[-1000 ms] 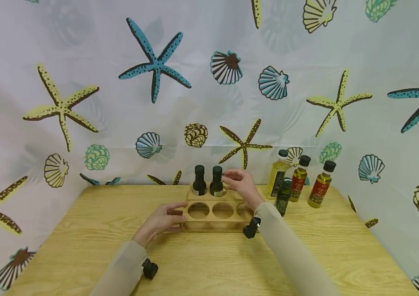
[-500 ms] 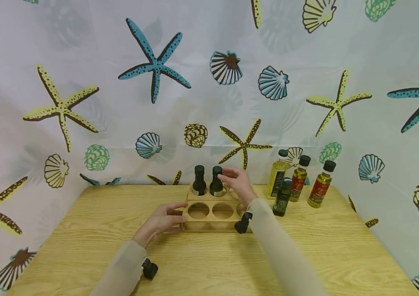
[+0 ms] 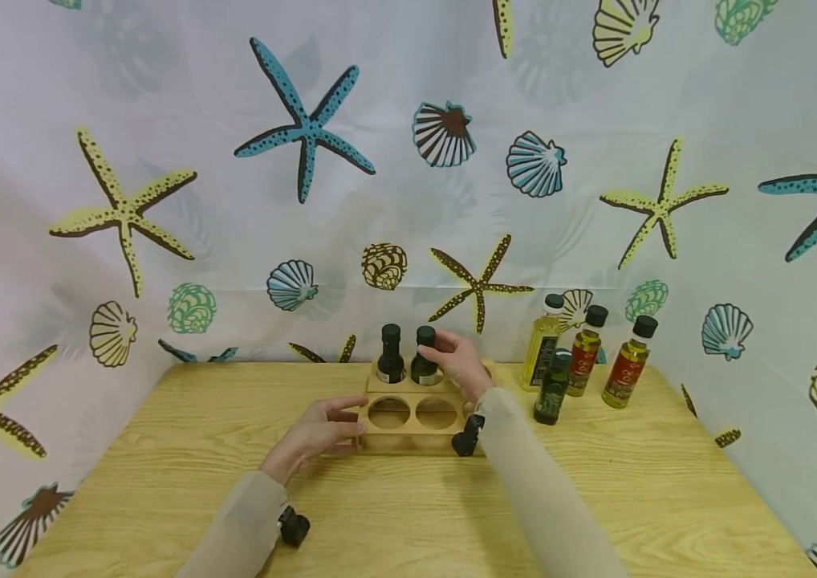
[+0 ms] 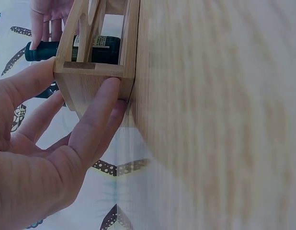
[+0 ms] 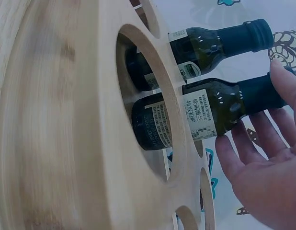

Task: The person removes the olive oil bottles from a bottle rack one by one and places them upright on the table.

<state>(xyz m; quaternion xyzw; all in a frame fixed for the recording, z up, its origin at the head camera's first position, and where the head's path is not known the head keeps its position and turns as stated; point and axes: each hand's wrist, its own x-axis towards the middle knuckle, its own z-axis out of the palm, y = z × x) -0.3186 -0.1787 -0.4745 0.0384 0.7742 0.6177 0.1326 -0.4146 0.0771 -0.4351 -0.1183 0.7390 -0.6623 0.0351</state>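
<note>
A two-tier wooden bottle rack [image 3: 408, 443] with round holes stands on the table. Two dark green oil bottles are upright in its rear row. My right hand [image 3: 462, 368] holds the right-hand oil bottle [image 3: 424, 373] by its neck and shoulder, thumb near the cap and fingers along the opposite side. Beside it is the left-hand oil bottle [image 3: 390, 357]. My left hand [image 3: 316, 429] touches the rack's left end, its fingers spread along the end panel [image 4: 85, 86]. From the head view, my right forearm and hand hide part of the rack's right side.
Right of the rack stand a yellow oil bottle [image 3: 542, 347] with a dark label, a small dark green bottle [image 3: 551, 391], and two red-labelled oil bottles, one left [image 3: 585, 357] and one right [image 3: 626, 369]. A shell-printed curtain [image 3: 235, 225] hangs behind the wooden table [image 3: 163, 474].
My right hand has moved left from beside the right-hand rear bottle and taken hold of it. My left hand stays at the rack's left end. More of the small green bottle shows.
</note>
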